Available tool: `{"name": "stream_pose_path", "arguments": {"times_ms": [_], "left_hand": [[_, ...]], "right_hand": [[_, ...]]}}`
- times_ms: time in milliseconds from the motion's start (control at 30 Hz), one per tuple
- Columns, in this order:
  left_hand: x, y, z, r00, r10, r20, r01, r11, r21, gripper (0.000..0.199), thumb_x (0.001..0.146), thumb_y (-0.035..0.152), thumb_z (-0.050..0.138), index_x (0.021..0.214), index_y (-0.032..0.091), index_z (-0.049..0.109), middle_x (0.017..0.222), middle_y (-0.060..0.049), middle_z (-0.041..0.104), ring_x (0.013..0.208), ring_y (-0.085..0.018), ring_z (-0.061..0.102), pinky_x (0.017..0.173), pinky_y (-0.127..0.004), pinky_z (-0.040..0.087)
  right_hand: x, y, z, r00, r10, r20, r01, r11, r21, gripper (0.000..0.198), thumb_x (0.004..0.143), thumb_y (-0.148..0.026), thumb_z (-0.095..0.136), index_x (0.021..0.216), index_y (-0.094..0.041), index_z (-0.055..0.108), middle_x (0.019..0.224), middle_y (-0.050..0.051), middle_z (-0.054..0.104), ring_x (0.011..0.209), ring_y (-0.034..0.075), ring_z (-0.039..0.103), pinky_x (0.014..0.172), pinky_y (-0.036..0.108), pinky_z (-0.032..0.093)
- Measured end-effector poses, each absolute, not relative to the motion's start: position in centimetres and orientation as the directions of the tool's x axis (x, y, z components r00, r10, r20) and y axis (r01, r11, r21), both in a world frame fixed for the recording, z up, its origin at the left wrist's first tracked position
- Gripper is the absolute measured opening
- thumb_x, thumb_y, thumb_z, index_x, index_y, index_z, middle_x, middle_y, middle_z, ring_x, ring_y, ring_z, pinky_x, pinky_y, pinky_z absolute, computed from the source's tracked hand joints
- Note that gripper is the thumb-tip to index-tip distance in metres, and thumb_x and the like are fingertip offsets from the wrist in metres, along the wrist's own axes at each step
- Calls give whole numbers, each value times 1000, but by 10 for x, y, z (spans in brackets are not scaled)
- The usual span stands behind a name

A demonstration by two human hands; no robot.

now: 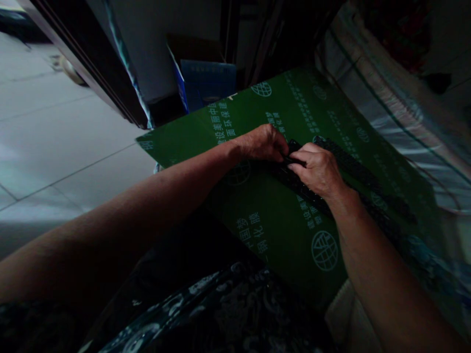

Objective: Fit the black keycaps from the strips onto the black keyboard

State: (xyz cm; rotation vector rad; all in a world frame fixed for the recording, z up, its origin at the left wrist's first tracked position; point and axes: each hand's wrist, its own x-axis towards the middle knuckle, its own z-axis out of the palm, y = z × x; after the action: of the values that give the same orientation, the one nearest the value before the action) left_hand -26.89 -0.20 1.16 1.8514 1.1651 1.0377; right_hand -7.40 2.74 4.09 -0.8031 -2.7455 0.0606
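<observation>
A long black strip (pixel 312 194), studded with small pale dots and much like a keyboard in outline, lies slantwise on a green printed board (pixel 253 245). Over its far left end my left hand (pixel 265 142) is closed, the fingertips pinched together. My right hand (pixel 318 169) comes in from the other side, thumb and forefinger pinched on a small black piece (pixel 296 161) almost touching the left fingertips. Poor light and the fingers hide what exactly this piece is. Beyond the right hand lies a second long black ridged strip (pixel 349 162).
Behind the board stands an open blue cardboard box (pixel 208 81). Pale floor tiles (pixel 55 142) show at left, beside a dark upright frame (pixel 110 73). Whitish sheeting (pixel 401 113) borders the board's right side. Crumpled patterned material (pixel 430 255) lies at lower right.
</observation>
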Motion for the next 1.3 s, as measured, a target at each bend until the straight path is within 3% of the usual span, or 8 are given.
{"name": "stream_pose_path", "arguments": {"times_ms": [133,333,633,833,1067,1300], "left_hand": [[-268,-5,12,270,926,265,379,-355,855,17,61,12,65,77,15,72,65,2,66,61,-12,56,62,-25,41],[-267,-8,14,260,931,256,361,-340,869,18,61,14,65,77,14,72,61,3,64,56,-10,54,55,-22,39],[-268,-9,14,101,984,150,164,-165,973,12,65,9,65,77,9,68,52,1,58,44,-9,50,45,-23,38],[-268,-6,14,-5,997,82,123,-81,989,11,70,3,62,75,13,64,50,4,55,45,-8,51,51,-26,44],[-272,-7,15,-72,995,68,46,-65,997,10,70,1,60,79,7,61,63,-4,62,52,-10,55,56,-30,47],[-279,-5,15,-125,991,49,-11,-50,999,9,71,2,58,75,10,59,63,-4,62,55,-10,56,58,-31,48]], "right_hand": [[-77,29,44,-794,560,236,550,827,-115,12,73,-20,67,83,-19,73,84,5,64,81,22,60,69,35,48],[-83,34,47,-786,588,190,564,808,-169,6,68,-20,69,75,-19,71,83,3,63,77,20,60,68,33,48],[-77,43,46,-702,680,211,602,725,-335,7,65,-23,71,70,-19,71,77,2,64,75,19,61,71,35,49],[-76,44,44,-689,688,227,591,715,-374,10,65,-29,72,69,-20,72,75,1,64,75,19,61,69,34,50],[-80,43,45,-683,697,218,588,702,-401,11,62,-29,75,68,-20,73,73,2,64,71,18,60,67,34,49],[-80,43,46,-662,727,183,612,664,-430,12,59,-28,76,68,-20,73,73,2,64,70,18,60,66,35,49]]}}
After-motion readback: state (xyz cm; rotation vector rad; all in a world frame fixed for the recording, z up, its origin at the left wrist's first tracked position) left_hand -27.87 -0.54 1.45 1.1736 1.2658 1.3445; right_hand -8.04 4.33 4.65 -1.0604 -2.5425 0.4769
